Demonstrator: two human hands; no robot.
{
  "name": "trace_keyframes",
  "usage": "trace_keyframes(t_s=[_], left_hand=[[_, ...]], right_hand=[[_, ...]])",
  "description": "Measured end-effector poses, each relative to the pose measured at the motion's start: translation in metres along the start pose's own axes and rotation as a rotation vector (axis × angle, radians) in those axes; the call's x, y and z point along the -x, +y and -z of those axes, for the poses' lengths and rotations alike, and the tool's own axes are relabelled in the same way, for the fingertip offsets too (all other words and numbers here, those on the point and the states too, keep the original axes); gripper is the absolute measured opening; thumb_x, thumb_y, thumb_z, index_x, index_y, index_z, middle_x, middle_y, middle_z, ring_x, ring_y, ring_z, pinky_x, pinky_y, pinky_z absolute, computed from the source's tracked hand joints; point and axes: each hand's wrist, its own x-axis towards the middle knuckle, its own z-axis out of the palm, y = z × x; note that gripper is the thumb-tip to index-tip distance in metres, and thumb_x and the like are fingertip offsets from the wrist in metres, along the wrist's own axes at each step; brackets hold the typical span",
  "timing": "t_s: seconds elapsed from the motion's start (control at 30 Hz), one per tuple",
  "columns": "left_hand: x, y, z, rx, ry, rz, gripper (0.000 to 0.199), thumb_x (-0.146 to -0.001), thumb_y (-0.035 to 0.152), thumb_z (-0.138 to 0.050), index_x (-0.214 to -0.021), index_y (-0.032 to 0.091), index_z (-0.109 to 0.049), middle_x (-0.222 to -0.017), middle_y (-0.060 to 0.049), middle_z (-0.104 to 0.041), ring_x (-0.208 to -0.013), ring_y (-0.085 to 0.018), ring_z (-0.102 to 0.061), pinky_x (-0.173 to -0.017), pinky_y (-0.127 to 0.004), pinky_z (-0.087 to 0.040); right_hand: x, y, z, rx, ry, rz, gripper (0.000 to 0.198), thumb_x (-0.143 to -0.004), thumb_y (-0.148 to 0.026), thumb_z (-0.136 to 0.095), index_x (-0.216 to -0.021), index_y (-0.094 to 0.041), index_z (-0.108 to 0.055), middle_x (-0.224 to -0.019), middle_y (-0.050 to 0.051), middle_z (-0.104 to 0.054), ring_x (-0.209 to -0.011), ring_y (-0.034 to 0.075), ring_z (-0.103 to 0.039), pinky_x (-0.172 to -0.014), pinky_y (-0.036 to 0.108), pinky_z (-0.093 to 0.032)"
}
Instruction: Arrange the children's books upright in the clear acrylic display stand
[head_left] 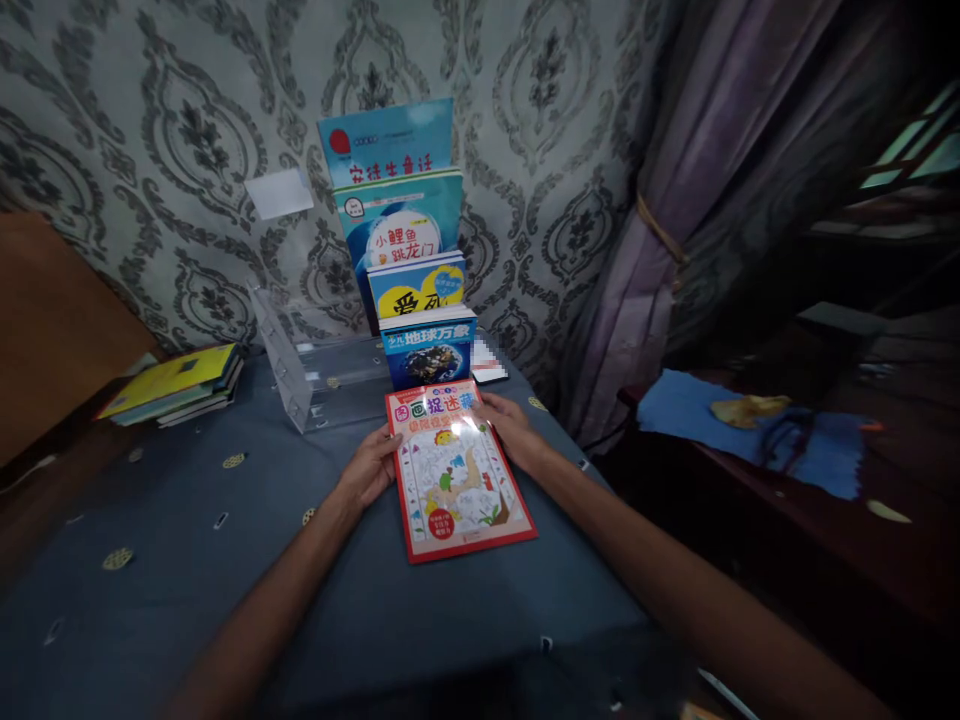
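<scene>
Working over the dark blue cloth (187, 590), just before the tiered books (397, 215); holding the red-bordered book (469, 515) there, seemingly steadying it, probably calling next for an even two-handed grip; showing a glossy pale cover, coloured title and busy drawings; pinching its left edge with left hand (371, 467), its right edge near the top with right hand (514, 428); bearing a round red badge (441, 523) at lower left.

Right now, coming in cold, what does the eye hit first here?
The red-bordered book in the middle, its sides gripped by the left hand and right hand, bright against the dark blue cloth. Just beyond it, a stepped row of mostly blue books rises in front of the patterned wall. To the right hangs a purple curtain, tied back.
</scene>
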Motion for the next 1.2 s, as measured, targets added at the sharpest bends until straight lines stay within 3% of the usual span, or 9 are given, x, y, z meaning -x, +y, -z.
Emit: trace_keyframes(t_s=[0.1,0.23,0.37,0.53,0.73,0.87,1.03,1.2], left_hand=[[0.0,-0.001,-0.001,-0.011,0.004,-0.015,0.042,-0.08,0.023,-0.078,-0.118,0.013,-0.064,-0.118,-0.015,-0.076,-0.112,-0.03,-0.072,-0.102,-0.046,-0.057],[0.002,0.001,-0.004,-0.01,-0.004,-0.028,0.039,-0.082,0.025,-0.077,-0.117,0.013,-0.064,-0.117,-0.014,-0.076,-0.112,-0.03,-0.072,-0.102,-0.045,-0.057],[0.009,0.003,-0.008,-0.016,-0.032,0.011,0.046,-0.077,0.027,-0.083,-0.117,0.013,-0.065,-0.116,-0.015,-0.076,-0.112,-0.031,-0.072,-0.104,-0.047,-0.055],[0.021,0.003,-0.015,-0.109,-0.155,0.158,0.06,-0.066,0.021,-0.091,-0.12,0.013,-0.066,-0.115,-0.016,-0.077,-0.108,-0.036,-0.073,-0.101,-0.052,-0.054],[0.028,0.013,-0.026,-0.193,-0.137,0.06,0.059,-0.064,0.025,-0.092,-0.117,0.014,-0.068,-0.115,-0.016,-0.077,-0.1,-0.034,-0.075,-0.093,-0.048,-0.058],[0.034,0.029,-0.025,-0.276,-0.104,-0.009,0.058,-0.065,0.031,-0.092,-0.115,0.013,-0.07,-0.112,-0.016,-0.078,-0.098,-0.033,-0.075,-0.091,-0.046,-0.059],[0.046,0.049,-0.019,-0.382,-0.064,-0.089,0.056,-0.066,0.037,-0.091,-0.112,0.013,-0.071,-0.112,-0.015,-0.078,-0.098,-0.034,-0.075,-0.089,-0.044,-0.06],[0.056,0.048,-0.013,-0.38,-0.053,-0.121,0.062,-0.069,0.042,-0.09,-0.121,0.016,-0.067,-0.12,-0.015,-0.075,-0.107,-0.034,-0.073,-0.096,-0.048,-0.058]], right_hand=[[0.002,-0.007,-0.001,-0.103,-0.01,-0.095,0.036,-0.072,-0.047,-0.081,-0.093,-0.02,-0.069,-0.096,0.009,-0.081,-0.087,0.027,-0.077,-0.081,0.041,-0.061],[0.004,-0.013,-0.004,-0.147,-0.036,-0.115,0.033,-0.074,-0.045,-0.079,-0.094,-0.021,-0.069,-0.1,0.01,-0.081,-0.096,0.03,-0.076,-0.083,0.043,-0.061],[0.007,-0.012,-0.01,-0.207,-0.011,-0.089,0.04,-0.067,-0.048,-0.084,-0.095,-0.022,-0.069,-0.101,0.009,-0.081,-0.095,0.031,-0.076,-0.083,0.044,-0.061],[0.016,-0.02,-0.022,-0.181,0.055,-0.01,0.048,-0.066,-0.058,-0.082,-0.098,-0.023,-0.069,-0.102,0.008,-0.081,-0.094,0.032,-0.076,-0.079,0.044,-0.061],[0.031,-0.033,-0.034,-0.219,0.07,0.076,0.053,-0.062,-0.055,-0.088,-0.102,-0.024,-0.071,-0.099,0.005,-0.081,-0.09,0.031,-0.077,-0.077,0.042,-0.062],[0.043,-0.027,-0.037,-0.095,-0.057,0.018,0.05,-0.067,-0.058,-0.085,-0.099,-0.021,-0.075,-0.093,0.007,-0.081,-0.078,0.029,-0.077,-0.071,0.042,-0.063],[0.049,-0.02,-0.035,0.188,-0.289,0.001,0.054,-0.07,-0.064,-0.081,-0.097,-0.017,-0.078,-0.095,0.01,-0.08,-0.086,0.029,-0.076,-0.08,0.046,-0.063],[0.05,-0.019,-0.038,0.284,-0.336,0.006,0.057,-0.074,-0.069,-0.075,-0.097,-0.017,-0.078,-0.097,0.011,-0.08,-0.09,0.032,-0.075,-0.083,0.049,-0.063]])
